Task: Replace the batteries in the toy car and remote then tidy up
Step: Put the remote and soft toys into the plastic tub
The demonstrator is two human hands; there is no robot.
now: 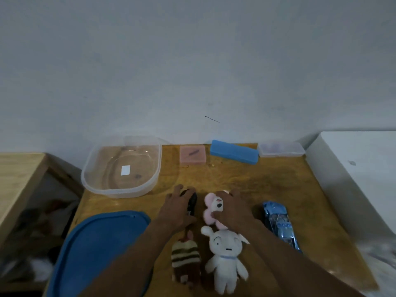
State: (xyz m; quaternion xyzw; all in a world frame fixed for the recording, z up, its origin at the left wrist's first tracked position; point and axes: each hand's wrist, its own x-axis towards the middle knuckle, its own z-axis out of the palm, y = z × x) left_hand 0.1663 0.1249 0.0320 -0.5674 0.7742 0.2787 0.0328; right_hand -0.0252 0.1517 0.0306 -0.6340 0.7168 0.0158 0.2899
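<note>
Two hands at work on the wooden table (267,189)
I see my left hand (177,210) curled round the black remote (192,203); my right hand (234,210) grips the pink plush (209,205).

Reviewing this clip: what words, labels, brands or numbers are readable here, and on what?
No text is readable.
White sticker in the clear tub: looks blank, or too blurred to tell.
Blue toy car: markings, if any, too blurred.

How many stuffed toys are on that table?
3. A pink plush is gripped by the right hand; a white plush lies just nearer the person; a brown striped plush lies left of it. None seems hidden.
</note>
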